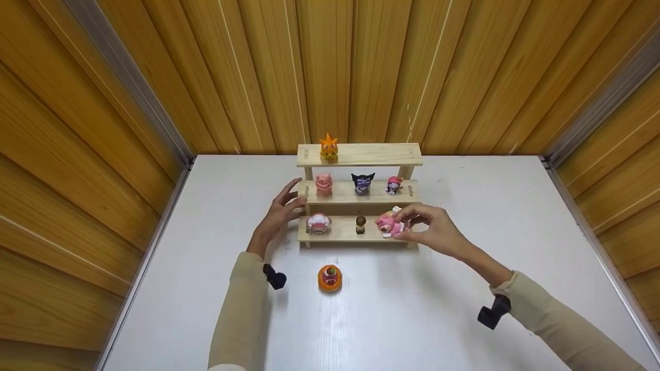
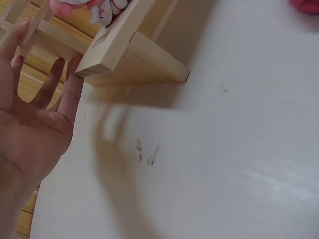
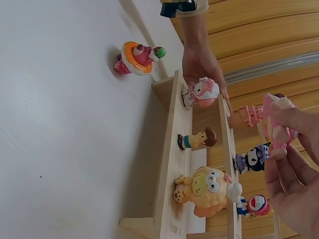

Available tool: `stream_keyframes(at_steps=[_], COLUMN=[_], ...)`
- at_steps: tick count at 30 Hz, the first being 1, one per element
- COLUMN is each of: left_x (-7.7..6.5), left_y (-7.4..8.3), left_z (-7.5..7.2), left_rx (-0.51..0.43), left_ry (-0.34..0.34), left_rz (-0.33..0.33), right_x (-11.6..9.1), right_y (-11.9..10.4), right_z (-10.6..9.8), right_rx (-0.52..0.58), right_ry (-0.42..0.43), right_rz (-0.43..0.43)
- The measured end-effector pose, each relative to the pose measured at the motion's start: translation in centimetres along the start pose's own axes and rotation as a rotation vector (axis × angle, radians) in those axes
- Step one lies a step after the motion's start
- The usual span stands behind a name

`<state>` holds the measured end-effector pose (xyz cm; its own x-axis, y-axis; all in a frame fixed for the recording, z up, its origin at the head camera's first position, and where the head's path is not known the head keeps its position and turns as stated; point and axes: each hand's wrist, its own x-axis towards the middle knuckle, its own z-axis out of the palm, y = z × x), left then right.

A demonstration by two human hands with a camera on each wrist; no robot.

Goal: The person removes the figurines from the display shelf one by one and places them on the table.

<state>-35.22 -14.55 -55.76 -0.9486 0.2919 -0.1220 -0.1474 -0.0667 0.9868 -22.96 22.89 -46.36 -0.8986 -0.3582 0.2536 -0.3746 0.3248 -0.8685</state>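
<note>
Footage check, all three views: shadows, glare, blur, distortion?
Head: detail is soft on the small brown-haired figure, with a pale sheen on the white tabletop; left wrist: the left hand casts a distinct shadow, with faint glare lower right and a bowed tabletop edge; right wrist: soft shadow beside the shelf, wooden wall boards slightly curved.

The held figurine (image 1: 385, 223) at right is pink, the shelf (image 1: 379, 154) pale wood-grained, the far-left figurine (image 1: 328, 149) orange and yellow, tabletop (image 1: 402, 324) white, sleeves (image 1: 240, 309) beige, walls (image 1: 330, 77) golden-brown, wood-grained.
</note>
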Motion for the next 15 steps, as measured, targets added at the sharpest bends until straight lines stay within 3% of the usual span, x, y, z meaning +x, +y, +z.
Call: stream_keyframes(at_steps=[15], left_x=[0.0], left_y=[-0.2], left_z=[0.0], left_rx=[0.022], left_ry=[0.013], left_rz=[-0.028], right_x=[-1.2], right_y=[0.8], right_z=[1.1], right_rx=[-0.047], right_ry=[-0.046], right_rz=[0.012])
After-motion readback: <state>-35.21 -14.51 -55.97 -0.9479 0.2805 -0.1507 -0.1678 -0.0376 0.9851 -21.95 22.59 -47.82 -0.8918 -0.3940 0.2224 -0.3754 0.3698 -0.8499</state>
